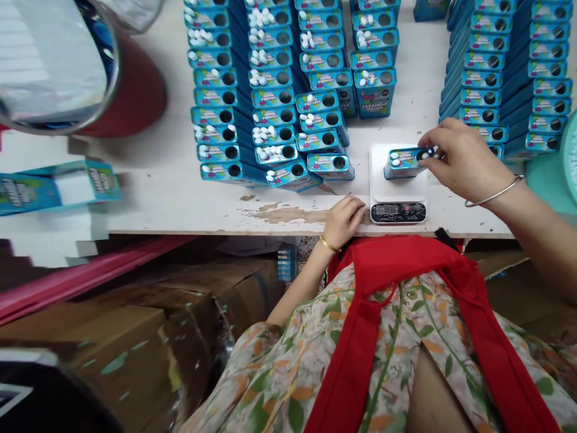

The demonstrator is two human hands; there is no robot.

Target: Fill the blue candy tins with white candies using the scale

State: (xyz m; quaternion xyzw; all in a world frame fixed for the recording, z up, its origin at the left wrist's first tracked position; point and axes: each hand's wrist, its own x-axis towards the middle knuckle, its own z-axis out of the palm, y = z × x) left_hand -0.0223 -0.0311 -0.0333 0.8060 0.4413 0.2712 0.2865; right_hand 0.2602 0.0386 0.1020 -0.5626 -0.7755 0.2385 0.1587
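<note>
A blue tin (403,163) labelled Caramelo Macizo stands on a white digital scale (398,187). At the tin's round opening, my right hand (460,157) is closed in a pinch on a small white candy (425,156). A few more white candies (395,159) lie on the tin's top, left of the hole. The scale's display (387,210) is lit, but its digits are hard to read. My left hand (345,220) rests at the table's front edge, left of the scale, with fingers loosely curled and nothing visible in them.
Rows of blue tins (274,96) stand left of the scale, many with white candies on top. More tin rows (484,78) stand at the right, beside a mint-green tub (547,171). A red bucket (135,78) and an empty-looking blue carton (58,185) are at left. Cardboard boxes (112,337) sit below.
</note>
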